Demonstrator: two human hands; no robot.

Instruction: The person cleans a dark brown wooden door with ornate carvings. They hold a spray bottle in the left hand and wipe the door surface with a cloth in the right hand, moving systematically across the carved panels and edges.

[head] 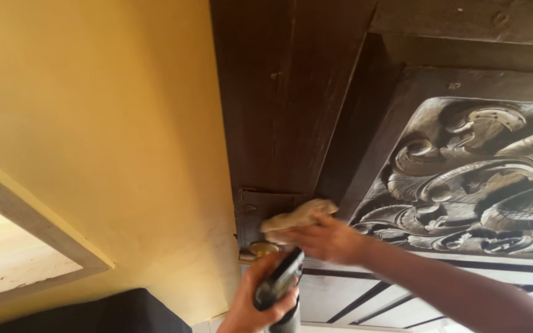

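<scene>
A folded tan cloth (297,217) is pinched in the right hand (325,239), just below the middle of the frame, with the fingers closed over its lower edge. The cloth is pressed flat against the dark wooden door frame (279,111), beside a small metal hinge plate (255,213), a grip that suits rubbing the wood there. Lower, at the bottom centre, a dark bottle-like object (277,285) is wrapped tightly in the left hand (248,305); it is held upright and close to the cloth, as if kept ready beside it. What kind of container it is cannot be told for certain. A small round brass piece (261,249) is seen just above that hand.

To the right, a carved wooden door panel (476,179) with leaf scrolls is seen, its surface dull and dusty. The left half of the frame is filled by a yellow painted wall (94,111), with a pale ledge (26,246) at lower left.
</scene>
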